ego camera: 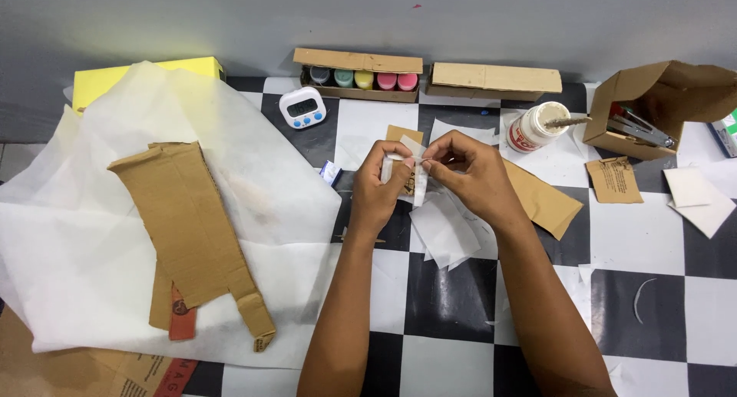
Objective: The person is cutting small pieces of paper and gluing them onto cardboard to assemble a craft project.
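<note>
1. Thin white paper strip (418, 183), with a small brown cardboard piece (408, 180) behind it, pinched between both hands above the checkered tabletop (445, 305).
2. Left hand (381, 183): thumb and fingers closed on the left side of the strip and card, fingers curled. Right hand (468, 170): fingertips pinched on the upper edge of the strip, close against the left hand.
3. Judged as very light, limp and easily torn or creased; probably best held at the edges with fingertips, using the stiffer card as backing.
4. Just below the hands: loose white paper sheets (444, 232) lying flat. Just right of the right hand: a brown cardboard strip (545, 201) lying at a slant.
5. Beyond the right hand: a white glue jar (535, 128) with a stick standing in it, near enough to be knocked by a wide movement.
6. Beyond the left hand: a small white digital timer (302, 107); further back, a cardboard box of paint bottles (361, 78) with coloured caps and a closed cardboard box (495, 81).
7. Far right: an open cardboard box (660, 97) holding metal tools, plus paper scraps (695, 197).
8. Well left of the left hand: a large translucent white sheet (92, 236) carrying a cut corrugated cardboard shape (192, 236), with a yellow box (104, 81) behind.
</note>
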